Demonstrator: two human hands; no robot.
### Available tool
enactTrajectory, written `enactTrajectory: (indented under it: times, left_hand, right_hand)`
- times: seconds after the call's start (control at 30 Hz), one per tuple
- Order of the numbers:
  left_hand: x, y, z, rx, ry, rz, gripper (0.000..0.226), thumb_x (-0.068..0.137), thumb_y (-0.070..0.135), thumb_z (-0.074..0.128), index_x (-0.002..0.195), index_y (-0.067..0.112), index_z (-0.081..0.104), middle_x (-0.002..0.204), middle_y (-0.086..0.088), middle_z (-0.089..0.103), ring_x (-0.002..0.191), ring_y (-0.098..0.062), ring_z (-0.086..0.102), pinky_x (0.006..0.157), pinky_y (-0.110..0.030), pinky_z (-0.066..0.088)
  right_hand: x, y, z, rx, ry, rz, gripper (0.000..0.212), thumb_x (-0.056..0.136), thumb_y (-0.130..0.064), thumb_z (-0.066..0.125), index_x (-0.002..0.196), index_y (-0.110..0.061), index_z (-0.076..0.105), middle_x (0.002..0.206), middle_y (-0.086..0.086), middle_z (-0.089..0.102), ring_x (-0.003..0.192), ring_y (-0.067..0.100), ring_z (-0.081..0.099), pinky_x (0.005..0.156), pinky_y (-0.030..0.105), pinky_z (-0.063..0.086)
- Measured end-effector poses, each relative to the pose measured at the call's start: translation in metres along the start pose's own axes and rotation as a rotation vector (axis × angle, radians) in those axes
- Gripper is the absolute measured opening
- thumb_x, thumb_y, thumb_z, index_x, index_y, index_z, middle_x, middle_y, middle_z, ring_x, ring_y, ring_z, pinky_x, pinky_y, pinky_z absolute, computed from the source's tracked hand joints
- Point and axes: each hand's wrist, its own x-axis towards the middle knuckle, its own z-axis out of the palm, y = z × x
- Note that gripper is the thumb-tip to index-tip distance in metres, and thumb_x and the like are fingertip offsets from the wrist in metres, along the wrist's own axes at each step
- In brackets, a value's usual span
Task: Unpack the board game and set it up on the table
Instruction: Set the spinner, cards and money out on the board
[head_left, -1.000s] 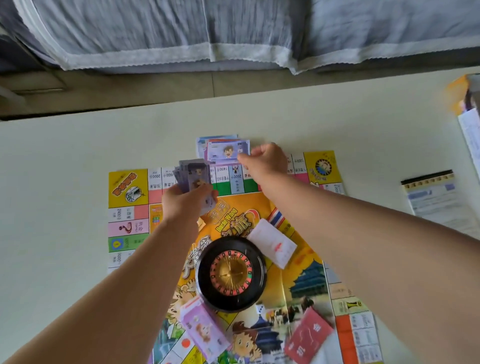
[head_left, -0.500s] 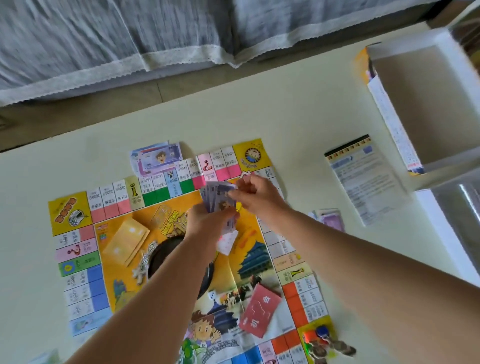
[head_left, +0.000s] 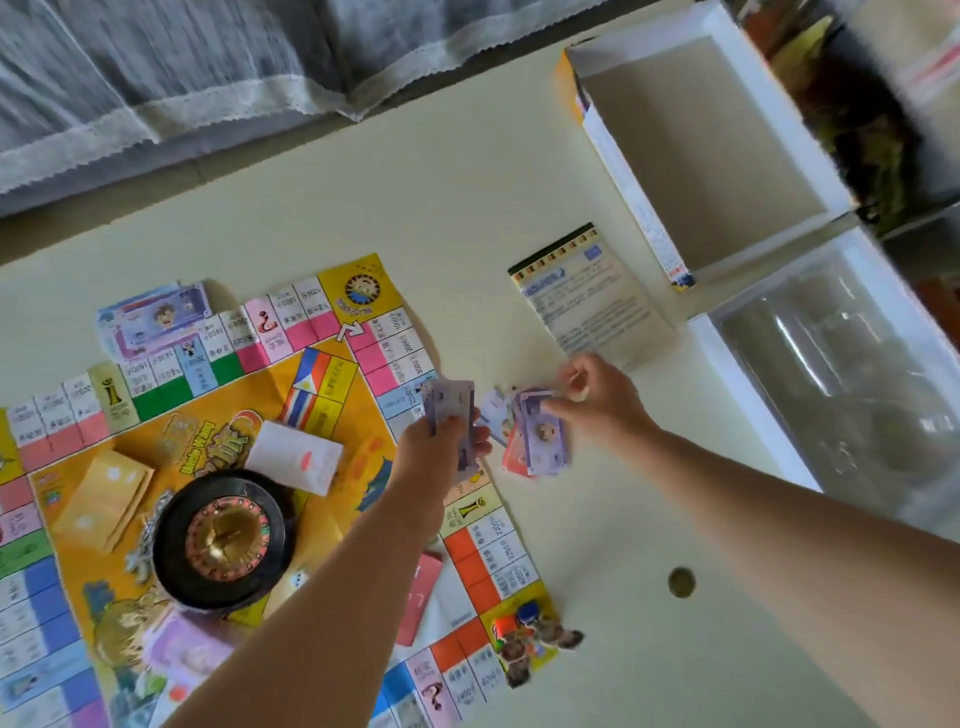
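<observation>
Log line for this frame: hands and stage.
left hand: grips money stack | right hand: pinches note on money pile beside board | box: empty | stage: sorting money

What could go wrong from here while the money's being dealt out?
1. The loose pile beside the board lies fanned and askew; the note the right hand pinches onto it could scatter it.
2. The left hand grips its money stack by one end, so notes may slip out.
3. The left forearm crosses the board close to the roulette wheel; pulling back might drag pieces.
</observation>
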Motion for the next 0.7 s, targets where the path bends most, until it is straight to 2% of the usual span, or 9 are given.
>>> enactTrajectory:
  times: [0.07,0.13,0.2,0.27,0.33,0.47,0.6,0.7]
  left_hand:
    - [-0.004,-0.004,0.003,0.045,-0.043,-0.014,0.019,0.100,0.017,0.043,0.096,0.020,0.062,0.083,-0.003,0.073,0.083,-0.020,0.069,0.079,-0.038,0.053]
    - [-0.009,-0.008,0.004,0.109,-0.100,-0.018,0.019,0.101,0.020,0.041,0.101,0.022,0.060,0.084,-0.003,0.072,0.085,-0.019,0.069,0.080,-0.043,0.055]
    - [-0.018,-0.013,0.002,0.159,-0.158,-0.014,0.020,0.102,0.020,0.040,0.107,0.021,0.059,0.086,-0.006,0.070,0.081,-0.018,0.068,0.073,-0.040,0.058]
    - [-0.027,-0.019,-0.004,0.210,-0.207,0.003,0.018,0.102,0.019,0.040,0.107,0.018,0.057,0.086,-0.007,0.066,0.074,-0.016,0.064,0.059,-0.029,0.057]
    - [-0.035,-0.026,-0.015,0.263,-0.224,0.032,0.015,0.102,0.017,0.043,0.100,0.016,0.058,0.083,-0.006,0.065,0.071,-0.013,0.062,0.051,-0.021,0.051]
    - [-0.046,-0.044,-0.043,0.318,-0.196,0.078,0.016,0.099,0.013,0.048,0.097,0.004,0.062,0.081,-0.009,0.064,0.068,-0.015,0.061,0.053,-0.020,0.049]
    - [-0.066,-0.066,-0.079,0.318,-0.095,0.084,0.018,0.098,0.017,0.052,0.089,0.004,0.061,0.074,-0.009,0.063,0.066,-0.019,0.057,0.054,-0.021,0.046]
    - [-0.079,-0.085,-0.107,0.348,-0.010,0.062,0.014,0.096,0.020,0.053,0.088,0.013,0.062,0.072,-0.006,0.066,0.063,-0.016,0.060,0.057,-0.026,0.045]
  right_hand:
    - [-0.006,-0.003,0.004,-0.020,0.082,-0.099,0.029,0.079,-0.028,0.073,0.098,-0.018,0.055,0.097,-0.001,0.057,0.082,0.010,0.051,0.065,0.024,0.036]
    - [-0.015,-0.015,0.011,0.050,0.084,-0.184,0.026,0.081,-0.034,0.071,0.098,-0.020,0.057,0.099,0.000,0.055,0.080,0.007,0.051,0.067,0.022,0.038]
    - [-0.029,-0.032,0.020,0.139,0.001,-0.226,0.030,0.079,-0.043,0.070,0.097,-0.022,0.061,0.100,0.000,0.054,0.081,0.005,0.054,0.071,0.021,0.043]
    - [-0.045,-0.047,0.029,0.196,-0.131,-0.236,0.034,0.075,-0.050,0.067,0.095,-0.022,0.065,0.100,-0.003,0.057,0.085,0.007,0.057,0.076,0.022,0.045]
    - [-0.061,-0.056,0.042,0.183,-0.253,-0.249,0.028,0.082,-0.042,0.067,0.088,-0.015,0.065,0.090,-0.005,0.063,0.083,0.008,0.060,0.075,0.026,0.047]
    - [-0.088,-0.060,0.072,0.134,-0.251,-0.290,0.023,0.092,-0.027,0.058,0.082,-0.007,0.061,0.074,0.006,0.064,0.071,0.022,0.061,0.069,0.041,0.051]
    - [-0.126,-0.070,0.099,0.181,-0.260,-0.303,0.015,0.097,-0.028,0.050,0.091,-0.016,0.057,0.073,-0.009,0.058,0.068,0.007,0.054,0.062,0.023,0.043]
    - [-0.157,-0.079,0.119,0.186,-0.339,-0.314,0.020,0.099,-0.033,0.046,0.098,-0.016,0.055,0.082,-0.007,0.061,0.077,0.009,0.059,0.066,0.027,0.049]
